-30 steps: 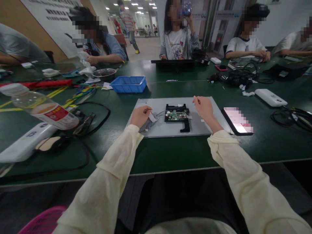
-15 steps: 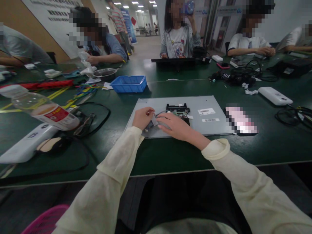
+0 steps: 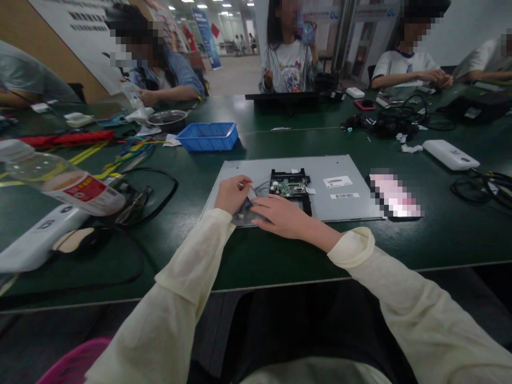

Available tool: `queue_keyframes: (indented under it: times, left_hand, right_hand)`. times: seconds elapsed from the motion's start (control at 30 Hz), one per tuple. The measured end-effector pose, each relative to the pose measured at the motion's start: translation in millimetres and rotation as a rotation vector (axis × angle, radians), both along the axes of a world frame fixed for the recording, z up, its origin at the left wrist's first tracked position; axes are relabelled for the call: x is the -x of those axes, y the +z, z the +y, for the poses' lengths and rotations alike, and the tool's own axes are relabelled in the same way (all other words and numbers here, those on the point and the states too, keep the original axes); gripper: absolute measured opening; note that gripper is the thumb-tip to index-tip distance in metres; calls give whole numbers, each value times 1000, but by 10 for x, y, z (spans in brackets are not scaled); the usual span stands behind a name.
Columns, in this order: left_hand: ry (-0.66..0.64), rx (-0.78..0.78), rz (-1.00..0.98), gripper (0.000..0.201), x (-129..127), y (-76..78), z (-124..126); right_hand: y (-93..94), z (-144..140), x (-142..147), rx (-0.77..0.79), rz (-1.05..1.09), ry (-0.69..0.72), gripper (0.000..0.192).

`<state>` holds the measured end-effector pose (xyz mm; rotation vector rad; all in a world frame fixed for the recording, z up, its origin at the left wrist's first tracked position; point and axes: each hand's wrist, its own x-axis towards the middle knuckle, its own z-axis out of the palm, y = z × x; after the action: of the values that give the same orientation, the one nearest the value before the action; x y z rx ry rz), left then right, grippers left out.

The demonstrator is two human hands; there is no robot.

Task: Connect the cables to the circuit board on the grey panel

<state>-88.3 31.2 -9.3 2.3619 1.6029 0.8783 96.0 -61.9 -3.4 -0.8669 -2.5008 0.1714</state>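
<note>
A flat grey metal panel (image 3: 324, 166) lies on the green table, showing two white labels. On its middle sits a black bracket with a green circuit board (image 3: 288, 188), and grey cables (image 3: 262, 186) run from the board's left side. My left hand (image 3: 232, 193), at the panel's left part, pinches a small greyish strip of tape (image 3: 251, 196) between thumb and fingers. My right hand (image 3: 280, 216) rests over the panel's front edge with fingers stretched toward that strip, their tips close to it. What lies under the right fingers is hidden.
A phone (image 3: 394, 196) lies right of the panel, a blue tray (image 3: 208, 137) behind it. To the left are a drink bottle (image 3: 80, 189), a white power bank (image 3: 44, 234) and a black cable. Another white device (image 3: 450, 154) is at right. Several people sit across the table.
My right hand has shifted slightly left and down, uncovering more of the circuit board. My left hand keeps its pinch on the strip. The camera view has moved a little.
</note>
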Motion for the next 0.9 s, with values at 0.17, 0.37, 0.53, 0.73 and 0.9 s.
queue_keyframes:
  times: [0.17,0.37,0.53,0.73,0.9]
  left_hand:
    - [-25,-25,11,23,1,-22,7]
    - [-54,-176,47,28,13,84,-36]
    - [-139,-159,108,19,13,178,-85]
    - [-197,-46,191,17,13,82,-45]
    - [-196,-35,262,20,18,28,-19]
  right_hand:
    - [-30,14,6,6,-17,6,35]
    - [-35,6,15,17,-12,2,33]
    - [-25,0,11,-9,-30,-10,33]
    - [-30,2,5,-13,-29,-6,34]
    - [-24,1,5,-19,-43,-1,34]
